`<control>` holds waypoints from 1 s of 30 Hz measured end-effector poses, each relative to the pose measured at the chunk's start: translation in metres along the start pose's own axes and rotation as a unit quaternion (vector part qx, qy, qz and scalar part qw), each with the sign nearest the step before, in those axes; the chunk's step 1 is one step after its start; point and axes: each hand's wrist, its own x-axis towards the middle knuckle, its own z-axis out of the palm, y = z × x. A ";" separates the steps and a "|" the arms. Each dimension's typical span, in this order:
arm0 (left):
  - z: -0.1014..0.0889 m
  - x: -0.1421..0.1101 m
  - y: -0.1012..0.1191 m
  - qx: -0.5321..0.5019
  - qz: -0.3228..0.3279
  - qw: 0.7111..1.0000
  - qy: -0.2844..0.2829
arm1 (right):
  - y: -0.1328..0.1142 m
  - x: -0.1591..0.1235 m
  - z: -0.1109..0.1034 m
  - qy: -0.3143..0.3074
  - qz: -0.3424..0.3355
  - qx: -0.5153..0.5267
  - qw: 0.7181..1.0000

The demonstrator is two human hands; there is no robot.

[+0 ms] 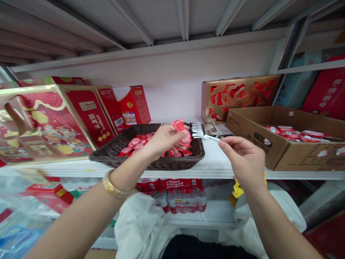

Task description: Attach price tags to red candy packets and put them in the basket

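My left hand is closed on a small red and pink wrapped packet, held above the right part of a dark woven basket. More red and pink packets lie inside that basket. Between the thumb and fingers of my right hand is a narrow white barcode label strip, to the right of the basket. Several similar white strips fan out at the basket's right rim, close to the held packet.
An open cardboard box with red packets stands on the white shelf at right. Red and gold gift boxes line the left, and a gold box stands behind. Shrink-wrapped bottles sit below. A shelf underside hangs overhead.
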 end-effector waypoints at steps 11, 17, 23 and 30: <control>0.074 -0.063 0.012 -0.553 -0.054 0.831 0.011 | -0.016 -0.033 -0.014 0.021 0.021 0.066 0.997; 0.098 -0.075 0.005 -0.594 -0.037 0.802 0.056 | -0.019 -0.044 -0.011 -0.031 0.016 0.029 0.999; 0.108 -0.074 0.006 -0.569 -0.036 0.819 0.069 | -0.018 -0.050 -0.011 -0.062 -0.018 -0.007 0.998; 0.118 -0.074 -0.001 -0.530 -0.029 0.843 0.093 | -0.016 -0.052 -0.013 -0.067 -0.095 -0.061 0.991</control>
